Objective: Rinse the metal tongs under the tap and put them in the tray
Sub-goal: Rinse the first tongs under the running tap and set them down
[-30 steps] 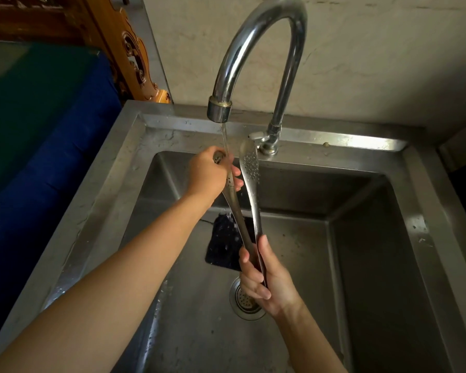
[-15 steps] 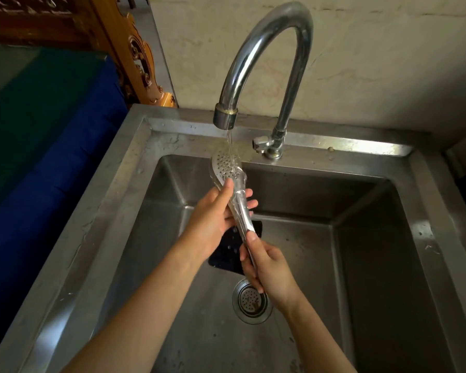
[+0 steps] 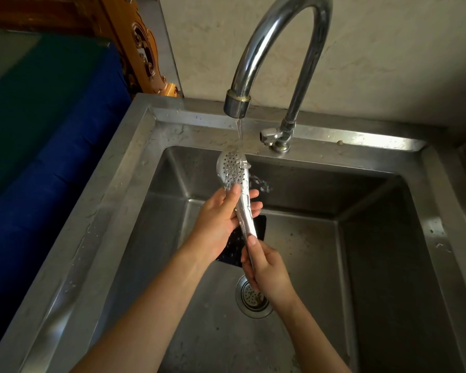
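Observation:
The metal tongs (image 3: 233, 168) point up and away from me over the sink, their perforated spoon ends pressed together under the stream. Water runs from the curved tap (image 3: 277, 36) onto the right edge of that perforated end and splashes off. My left hand (image 3: 221, 219) wraps the middle of the tongs, thumb on top and fingers behind. My right hand (image 3: 267, 273) grips the lower handle end, which it hides. No tray is in view.
The steel sink (image 3: 382, 265) has a round drain strainer (image 3: 253, 297) under my right hand and a black mat (image 3: 232, 249) lying on its floor behind my hands. A blue and green covered surface (image 3: 38, 135) lies left, with carved wooden furniture (image 3: 143, 49) behind.
The tongs' two arms, apart a second ago, are squeezed together. My left hand slid down from the tip to the middle. The perforated end turned flat toward me under the stream.

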A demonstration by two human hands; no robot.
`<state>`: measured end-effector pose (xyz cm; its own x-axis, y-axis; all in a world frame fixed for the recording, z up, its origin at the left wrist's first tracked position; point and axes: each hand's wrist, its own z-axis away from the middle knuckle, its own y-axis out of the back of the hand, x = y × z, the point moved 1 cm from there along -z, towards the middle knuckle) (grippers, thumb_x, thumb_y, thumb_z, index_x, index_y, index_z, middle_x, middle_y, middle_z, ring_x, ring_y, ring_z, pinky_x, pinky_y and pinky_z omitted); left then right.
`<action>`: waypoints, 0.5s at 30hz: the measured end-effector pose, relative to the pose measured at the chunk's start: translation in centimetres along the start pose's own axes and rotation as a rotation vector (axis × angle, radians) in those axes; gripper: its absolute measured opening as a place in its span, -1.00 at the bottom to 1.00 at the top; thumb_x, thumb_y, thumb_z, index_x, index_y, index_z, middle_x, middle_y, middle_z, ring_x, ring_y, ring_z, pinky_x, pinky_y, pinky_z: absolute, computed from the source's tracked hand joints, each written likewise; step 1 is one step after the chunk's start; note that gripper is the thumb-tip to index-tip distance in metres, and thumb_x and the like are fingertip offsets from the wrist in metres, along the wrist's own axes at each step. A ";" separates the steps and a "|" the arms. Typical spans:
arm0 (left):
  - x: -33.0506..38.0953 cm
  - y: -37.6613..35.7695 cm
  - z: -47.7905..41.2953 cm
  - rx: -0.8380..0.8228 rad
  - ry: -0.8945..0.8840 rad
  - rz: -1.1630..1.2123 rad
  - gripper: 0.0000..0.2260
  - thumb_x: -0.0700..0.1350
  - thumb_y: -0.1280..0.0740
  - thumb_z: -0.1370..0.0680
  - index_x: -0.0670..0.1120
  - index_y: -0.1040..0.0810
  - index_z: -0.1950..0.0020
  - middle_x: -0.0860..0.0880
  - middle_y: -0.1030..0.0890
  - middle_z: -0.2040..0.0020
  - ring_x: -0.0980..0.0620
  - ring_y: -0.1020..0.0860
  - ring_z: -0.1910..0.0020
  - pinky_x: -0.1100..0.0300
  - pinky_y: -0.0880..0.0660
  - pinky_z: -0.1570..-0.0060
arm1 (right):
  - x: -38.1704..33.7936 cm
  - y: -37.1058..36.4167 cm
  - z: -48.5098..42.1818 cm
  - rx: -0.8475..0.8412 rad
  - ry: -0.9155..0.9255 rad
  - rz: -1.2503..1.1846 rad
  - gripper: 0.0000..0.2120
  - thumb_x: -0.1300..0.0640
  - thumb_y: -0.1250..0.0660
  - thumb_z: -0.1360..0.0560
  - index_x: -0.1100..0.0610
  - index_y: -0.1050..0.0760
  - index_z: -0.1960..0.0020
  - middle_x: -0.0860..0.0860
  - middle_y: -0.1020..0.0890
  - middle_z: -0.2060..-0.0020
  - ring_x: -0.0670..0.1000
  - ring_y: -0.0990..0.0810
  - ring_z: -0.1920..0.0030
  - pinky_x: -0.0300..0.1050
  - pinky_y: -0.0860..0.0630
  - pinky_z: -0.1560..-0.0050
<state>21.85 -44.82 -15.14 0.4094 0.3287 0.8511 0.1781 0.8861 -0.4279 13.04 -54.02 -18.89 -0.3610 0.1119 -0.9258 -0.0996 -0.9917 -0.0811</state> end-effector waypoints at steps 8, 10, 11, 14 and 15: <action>0.2 -0.9 -0.2 0.027 -0.055 -0.041 -0.63 0.18 -0.22 -0.45 0.01 -0.53 -0.13 -0.08 -0.69 0.02 -0.03 -0.66 0.14 0.13 -0.58 0.05 | -0.6 -0.2 -0.6 0.036 0.043 0.002 -0.60 -0.18 -0.13 -0.45 0.13 -0.36 0.35 -0.06 -0.33 0.62 -0.14 -0.25 0.63 -0.31 -0.22 0.61; 0.7 -1.0 -0.2 0.011 -0.073 -0.034 -0.65 0.19 -0.22 -0.45 0.05 -0.54 -0.12 -0.08 -0.68 0.01 -0.02 -0.65 0.13 0.13 -0.58 0.03 | -0.9 -0.2 -0.9 0.029 0.068 -0.009 -0.61 -0.16 -0.13 -0.46 0.13 -0.36 0.35 -0.06 -0.32 0.61 -0.14 -0.25 0.62 -0.31 -0.20 0.61; 0.8 -1.0 -0.2 -0.002 -0.080 -0.031 -0.67 0.18 -0.21 -0.45 0.07 -0.55 -0.11 -0.07 -0.68 0.00 -0.02 -0.65 0.12 0.12 -0.58 0.02 | -1.0 -0.2 -1.0 0.028 0.076 -0.020 -0.61 -0.16 -0.13 -0.46 0.13 -0.35 0.35 -0.06 -0.32 0.61 -0.14 -0.25 0.62 -0.31 -0.20 0.61; 1.3 -1.3 -0.1 -0.029 -0.100 -0.013 -0.71 0.18 -0.22 -0.46 0.12 -0.57 -0.08 -0.07 -0.68 0.01 0.00 -0.65 0.13 0.08 -0.58 0.02 | -1.3 -0.2 -1.1 0.021 0.095 -0.053 -0.62 -0.14 -0.13 -0.46 0.12 -0.34 0.36 -0.08 -0.31 0.61 -0.14 -0.24 0.61 -0.33 -0.20 0.60; 1.4 -1.4 -0.1 -0.035 -0.105 -0.007 -0.71 0.18 -0.22 -0.45 0.12 -0.58 -0.08 -0.07 -0.67 0.00 0.00 -0.64 0.13 0.07 -0.59 0.04 | -1.3 -0.2 -1.1 0.017 0.100 -0.063 -0.63 -0.14 -0.13 -0.46 0.11 -0.34 0.37 -0.09 -0.31 0.61 -0.14 -0.24 0.61 -0.33 -0.20 0.60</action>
<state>22.25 -45.69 -13.40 0.3122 0.3564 0.8806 0.2125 0.8773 -0.4303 14.60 -54.03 -18.08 -0.2588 0.1667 -0.9514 -0.1356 -0.9815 -0.1350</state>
